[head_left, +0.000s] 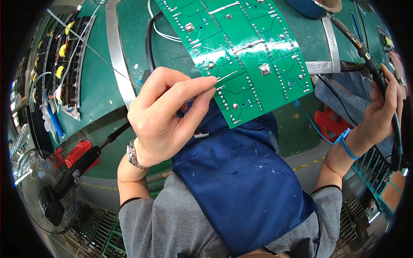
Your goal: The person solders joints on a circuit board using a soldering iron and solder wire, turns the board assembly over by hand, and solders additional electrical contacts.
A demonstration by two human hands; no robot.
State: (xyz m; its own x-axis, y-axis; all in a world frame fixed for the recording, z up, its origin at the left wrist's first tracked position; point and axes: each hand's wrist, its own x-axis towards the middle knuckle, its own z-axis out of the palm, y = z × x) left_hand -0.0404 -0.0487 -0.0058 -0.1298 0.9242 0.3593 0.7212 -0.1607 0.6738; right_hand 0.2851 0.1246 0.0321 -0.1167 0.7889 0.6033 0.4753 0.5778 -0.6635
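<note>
A green circuit board (269, 96) lies solder side up in front of me, its near end jutting past the table edge. My left hand (161, 109) is closed in a pinch on a thin silvery solder wire (228, 76), whose end reaches out over the board's left part. Whether that end touches the board I cannot tell. My right hand (378, 116) is wrapped round the dark handle of a soldering iron (363, 51), well to the right of the board. The iron's tip end points up-left, beside a round blue holder (305, 7).
Dark strips with yellow parts (62, 51) lie on the green table (99, 73) at the left. Metal rails (118, 51) run along the table. A fan (45, 193) stands lower left; a red stool (331, 124) is below right. Another person's hand (396, 64) shows far right.
</note>
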